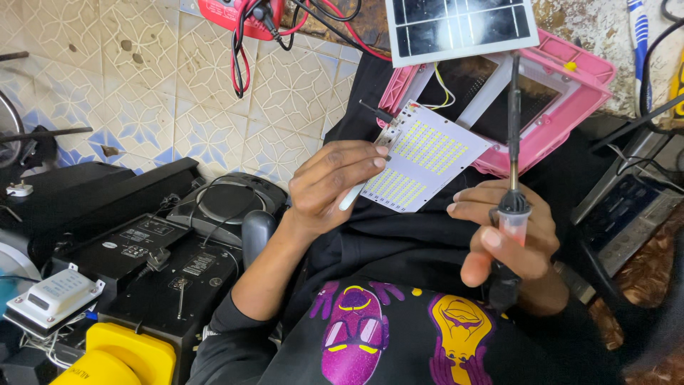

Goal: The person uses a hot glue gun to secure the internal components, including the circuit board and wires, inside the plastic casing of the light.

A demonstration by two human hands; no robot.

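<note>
A slim white tool (350, 196) was pinched between the thumb and fingers of the left hand (335, 182), its tip laid on the left edge of the white LED board (427, 155). The board was propped against the pink lamp housing (570, 107), below the small solar panel (459, 25). The soldering iron (513, 142) was gripped upright in the closed right hand (509, 239). The board would best be kept steadied while the hot tip was lowered.
</note>
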